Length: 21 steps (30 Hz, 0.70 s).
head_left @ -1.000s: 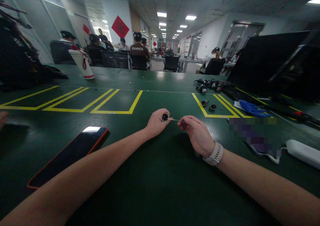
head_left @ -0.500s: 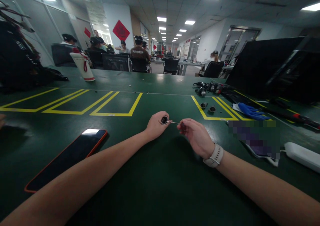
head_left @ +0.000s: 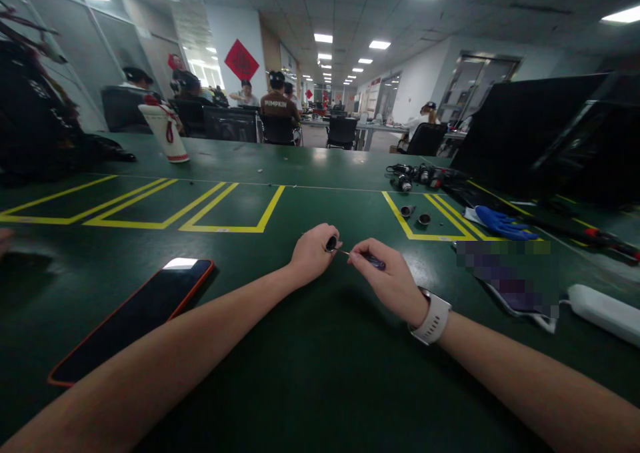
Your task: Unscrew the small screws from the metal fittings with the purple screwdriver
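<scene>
My left hand (head_left: 313, 256) is closed round a small round metal cup-like part (head_left: 331, 243), its dark hollow end turned toward my right hand. My right hand (head_left: 383, 273), with a pale watch at the wrist, grips a screwdriver (head_left: 376, 262) by its dark handle. The thin shaft points left to the part, near the rim; whether the tip touches it I cannot tell. Two similar cup-shaped metal parts, one (head_left: 407, 211) on its side and another (head_left: 424, 219) opening upward, lie inside yellow tape on the right.
A phone with an orange edge (head_left: 135, 319) lies left of my left forearm. Dark metal connectors (head_left: 404, 182), a blue glove (head_left: 503, 223) and a white power strip (head_left: 605, 313) are on the right. A white cup-like container (head_left: 167, 133) stands at the far left.
My right hand has rolled over, so the screwdriver's handle now shows. The screwdriver's shaft tilts more downward to the right, and the part in my left hand has turned slightly.
</scene>
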Each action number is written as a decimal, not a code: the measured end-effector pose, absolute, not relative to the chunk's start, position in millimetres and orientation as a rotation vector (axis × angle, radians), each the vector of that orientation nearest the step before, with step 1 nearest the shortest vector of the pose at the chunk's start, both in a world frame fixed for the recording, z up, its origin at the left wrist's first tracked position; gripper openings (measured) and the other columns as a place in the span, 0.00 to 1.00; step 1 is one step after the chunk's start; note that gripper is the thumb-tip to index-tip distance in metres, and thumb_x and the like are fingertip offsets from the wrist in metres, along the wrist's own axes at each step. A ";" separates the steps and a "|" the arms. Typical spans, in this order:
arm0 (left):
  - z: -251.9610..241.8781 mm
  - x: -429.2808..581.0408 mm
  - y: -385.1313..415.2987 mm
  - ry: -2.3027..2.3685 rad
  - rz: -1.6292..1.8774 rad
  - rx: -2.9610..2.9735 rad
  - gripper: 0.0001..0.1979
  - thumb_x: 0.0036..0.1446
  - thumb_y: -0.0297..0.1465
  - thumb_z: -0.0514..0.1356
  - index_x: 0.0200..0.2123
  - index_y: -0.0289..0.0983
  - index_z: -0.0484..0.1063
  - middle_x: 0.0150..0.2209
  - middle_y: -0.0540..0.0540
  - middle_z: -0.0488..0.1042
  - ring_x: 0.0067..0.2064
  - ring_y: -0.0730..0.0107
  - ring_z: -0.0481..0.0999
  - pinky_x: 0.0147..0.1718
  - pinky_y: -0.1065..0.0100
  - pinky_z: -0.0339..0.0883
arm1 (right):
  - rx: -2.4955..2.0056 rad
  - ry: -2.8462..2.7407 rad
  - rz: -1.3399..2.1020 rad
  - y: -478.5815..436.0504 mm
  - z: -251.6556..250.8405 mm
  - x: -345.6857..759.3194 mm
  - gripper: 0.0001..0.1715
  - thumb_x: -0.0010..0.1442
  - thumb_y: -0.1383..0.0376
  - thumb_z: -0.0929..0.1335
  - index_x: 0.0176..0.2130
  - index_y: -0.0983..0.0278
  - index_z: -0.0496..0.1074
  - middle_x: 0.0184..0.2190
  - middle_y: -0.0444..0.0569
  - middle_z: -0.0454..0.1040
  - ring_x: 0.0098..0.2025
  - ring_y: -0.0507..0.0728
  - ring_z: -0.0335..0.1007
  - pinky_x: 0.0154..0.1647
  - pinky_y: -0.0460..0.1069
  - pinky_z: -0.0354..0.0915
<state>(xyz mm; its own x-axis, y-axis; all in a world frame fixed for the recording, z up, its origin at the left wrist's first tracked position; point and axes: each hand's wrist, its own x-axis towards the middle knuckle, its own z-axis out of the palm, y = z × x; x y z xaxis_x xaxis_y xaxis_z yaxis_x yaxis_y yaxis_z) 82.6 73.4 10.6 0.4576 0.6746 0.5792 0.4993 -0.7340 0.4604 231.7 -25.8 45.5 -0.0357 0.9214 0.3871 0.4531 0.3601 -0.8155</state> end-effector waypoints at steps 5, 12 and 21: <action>11.2 82.2 73.7 0.965 1.161 2.466 0.06 0.51 0.28 0.59 0.24 0.37 0.64 0.25 0.52 0.65 0.28 0.71 0.66 0.29 0.69 0.58 | -1.052 -1.128 1.082 -14.1 35.1 236.0 0.05 0.51 0.64 0.69 0.26 0.63 0.72 0.27 0.45 0.72 0.34 0.55 0.68 0.41 0.52 0.60; 9.8 81.7 77.9 0.975 1.189 2.406 0.08 0.52 0.31 0.59 0.24 0.37 0.63 0.24 0.52 0.66 0.27 0.72 0.66 0.27 0.71 0.59 | -1.007 -0.991 1.209 -7.2 28.8 235.2 0.09 0.51 0.59 0.68 0.29 0.63 0.70 0.27 0.46 0.72 0.33 0.55 0.70 0.38 0.53 0.63; 13.4 81.8 72.3 1.017 1.118 2.434 0.06 0.50 0.27 0.59 0.24 0.37 0.65 0.24 0.52 0.65 0.27 0.70 0.65 0.27 0.69 0.56 | -1.229 -1.500 0.745 -21.2 44.5 235.4 0.06 0.55 0.64 0.67 0.29 0.63 0.73 0.27 0.45 0.73 0.31 0.55 0.66 0.35 0.51 0.58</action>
